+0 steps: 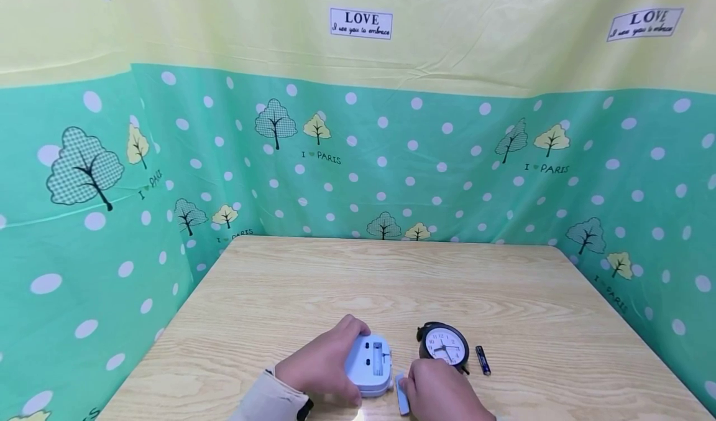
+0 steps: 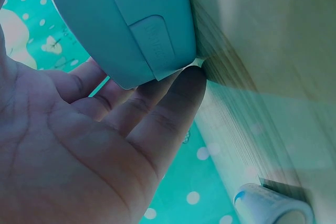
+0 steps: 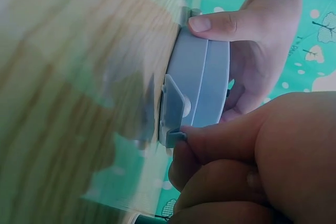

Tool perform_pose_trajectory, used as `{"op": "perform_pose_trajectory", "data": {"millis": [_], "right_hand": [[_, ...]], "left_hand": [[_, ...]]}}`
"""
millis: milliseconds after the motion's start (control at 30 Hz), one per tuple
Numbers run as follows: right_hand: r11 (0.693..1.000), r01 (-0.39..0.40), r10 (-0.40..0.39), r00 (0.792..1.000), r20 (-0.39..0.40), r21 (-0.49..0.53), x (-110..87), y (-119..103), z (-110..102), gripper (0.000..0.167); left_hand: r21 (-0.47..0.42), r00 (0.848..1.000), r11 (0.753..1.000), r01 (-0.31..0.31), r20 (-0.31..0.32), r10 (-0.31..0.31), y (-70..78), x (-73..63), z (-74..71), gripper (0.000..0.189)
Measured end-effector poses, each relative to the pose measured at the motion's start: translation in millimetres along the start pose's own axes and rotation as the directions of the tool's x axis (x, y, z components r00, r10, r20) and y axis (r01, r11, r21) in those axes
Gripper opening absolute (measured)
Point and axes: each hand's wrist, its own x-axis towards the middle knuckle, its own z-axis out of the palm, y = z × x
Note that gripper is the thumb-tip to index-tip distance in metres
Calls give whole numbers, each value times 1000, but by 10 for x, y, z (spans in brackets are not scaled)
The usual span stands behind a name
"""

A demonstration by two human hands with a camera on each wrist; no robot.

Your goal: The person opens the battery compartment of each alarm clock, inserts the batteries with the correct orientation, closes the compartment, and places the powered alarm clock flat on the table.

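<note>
On the wooden table, a light blue rounded-square clock [image 1: 369,365] lies back up, showing two black knobs and an uncovered battery slot [image 1: 378,359]; its face is hidden. My left hand [image 1: 330,362] grips it from the left, thumb at the near side and fingers around the far side. Just right of it, my right hand [image 1: 444,390] pinches a small light blue battery cover [image 1: 402,395] between thumb and forefinger. In the right wrist view, the cover [image 3: 173,106] stands on edge close in front of the clock [image 3: 202,82].
Beyond my right hand stands a round black alarm clock [image 1: 444,344], partly hidden by that hand. A dark battery [image 1: 483,360] lies to its right. In the left wrist view, a pale cylinder [image 2: 273,205] lies on the table [image 2: 294,129]. Polka-dot curtain [image 1: 386,178] encloses the back and sides.
</note>
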Motion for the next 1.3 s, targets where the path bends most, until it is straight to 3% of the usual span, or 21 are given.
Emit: {"op": "perform_pose_trajectory", "data": {"millis": [467,1300], "right_hand": [[999,-36,36,999,40,-3,33,14,37,28],[1000,-25,25,998,61,1,26,33,34,23]], "left_hand": [[7,1000,1000,-11,-3,11,-34,14,16,99],[-3,1000,1000,4,1,-4,-23,7,18,100]]}}
